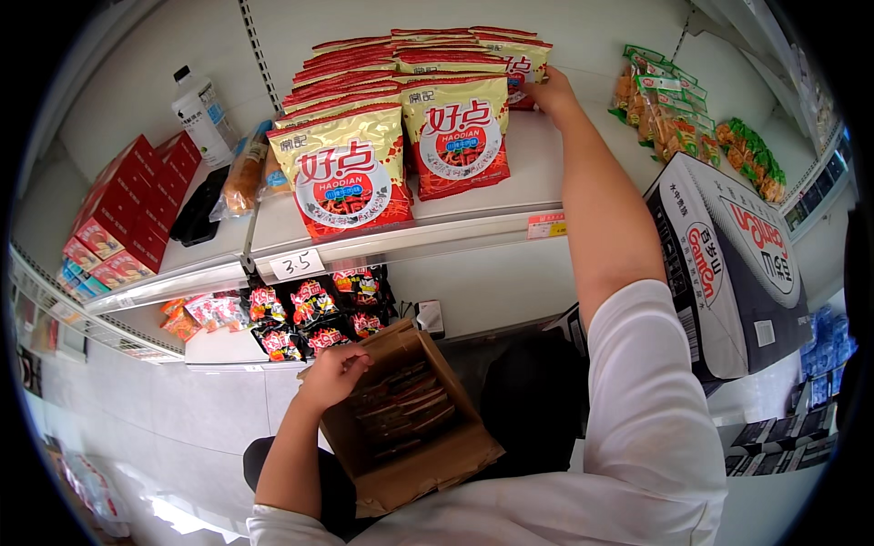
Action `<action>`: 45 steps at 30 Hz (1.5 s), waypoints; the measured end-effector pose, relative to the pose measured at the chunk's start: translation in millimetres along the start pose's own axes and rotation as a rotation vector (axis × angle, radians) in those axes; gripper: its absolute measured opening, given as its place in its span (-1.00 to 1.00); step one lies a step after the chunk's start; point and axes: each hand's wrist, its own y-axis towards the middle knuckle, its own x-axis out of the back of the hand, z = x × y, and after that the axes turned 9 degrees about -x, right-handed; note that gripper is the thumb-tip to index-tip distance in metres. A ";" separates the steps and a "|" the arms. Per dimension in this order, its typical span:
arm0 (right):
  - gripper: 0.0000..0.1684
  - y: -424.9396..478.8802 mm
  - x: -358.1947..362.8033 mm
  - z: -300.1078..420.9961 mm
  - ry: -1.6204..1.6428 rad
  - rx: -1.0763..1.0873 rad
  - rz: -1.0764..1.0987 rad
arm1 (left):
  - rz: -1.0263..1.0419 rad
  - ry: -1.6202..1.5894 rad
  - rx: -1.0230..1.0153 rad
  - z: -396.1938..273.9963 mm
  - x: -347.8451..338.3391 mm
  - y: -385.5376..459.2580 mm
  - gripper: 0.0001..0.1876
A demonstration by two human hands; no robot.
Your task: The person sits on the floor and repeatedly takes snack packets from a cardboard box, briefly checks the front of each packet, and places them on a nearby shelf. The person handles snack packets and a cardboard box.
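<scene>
Up on the shelf, my right hand (552,95) grips the right edge of a red-and-yellow snack bag (517,68), which stands upright at the back right of the display. To its left, rows of matching snack bags stand one behind another, with a front bag (345,174) at the left and another front bag (459,133) in the middle. An open cardboard box (427,471) sits before me between my legs, with several packed bags (406,409) inside. Over the box's left rim is my left hand (340,374), fingers curled; whether it grips the flap is unclear.
Red boxes (130,211), a water bottle (203,116) and a black object (200,208) share the shelf's left part. Black noodle packs (312,304) lie below. Green-topped snack bags (666,112) and a large grey-and-white carton (730,266) stand at the right. The shelf's front edge (410,239) runs across.
</scene>
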 end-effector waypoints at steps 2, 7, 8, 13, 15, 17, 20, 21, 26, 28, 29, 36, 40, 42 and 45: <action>-0.44 7.4 -0.6 -8.9 -0.101 0.051 -0.075 | 0.001 0.001 0.008 0.9 -0.5 0.3 -0.92; -0.18 31.5 -11.4 -24.5 0.053 0.161 -0.103 | 0.004 0.028 -0.018 11.0 -7.2 1.6 -0.91; -0.07 39.4 -8.2 -28.9 0.096 0.174 -0.063 | 0.009 0.031 -0.031 11.5 -9.0 3.9 -0.91; 0.00 31.1 -14.7 -21.3 -0.009 0.048 -0.128 | 0.032 0.070 -0.015 4.9 -11.3 1.6 -0.90; 0.03 30.3 -12.7 -21.4 -0.046 0.035 -0.153 | 0.039 0.072 -0.019 4.3 -12.5 2.5 -0.89; 0.04 25.5 -14.2 -20.5 -0.067 0.040 -0.172 | 0.051 0.081 -0.014 2.2 -12.8 3.5 -0.89; 0.06 18.3 -13.1 -14.8 -0.035 0.020 -0.149 | 0.059 0.093 -0.009 -1.3 -13.9 4.9 -0.88; 0.03 14.2 -14.9 -11.8 -0.057 0.028 -0.149 | 0.062 0.094 -0.003 -0.3 -14.3 4.8 -0.88; 0.05 2.3 -16.1 -12.8 -0.235 0.129 -0.113 | 0.078 0.139 -0.028 -3.8 -17.0 3.3 -0.87; 0.09 0.8 -10.7 -11.6 -0.202 0.109 -0.086 | 0.108 0.166 -0.033 -8.7 -14.9 3.7 -0.87; 0.11 -0.9 -8.0 -11.0 -0.185 0.098 -0.073 | 0.124 0.180 -0.036 -11.6 -13.1 3.9 -0.86; 0.11 -25.8 4.5 16.9 -0.286 -0.199 0.007 | 0.079 0.309 -0.128 -20.9 -3.9 -4.5 -0.86; 0.03 -6.2 34.7 8.6 -0.228 -0.325 0.134 | 0.075 0.360 -0.190 -23.0 -0.3 -2.0 -0.89; -0.26 -24.5 27.6 14.2 -0.050 -0.472 0.003 | 0.094 0.415 -0.144 -25.0 2.7 -3.2 -0.90; -0.48 -60.8 42.6 22.6 0.134 -0.207 -0.041 | 0.123 0.481 -0.150 -10.2 1.3 -7.2 -0.81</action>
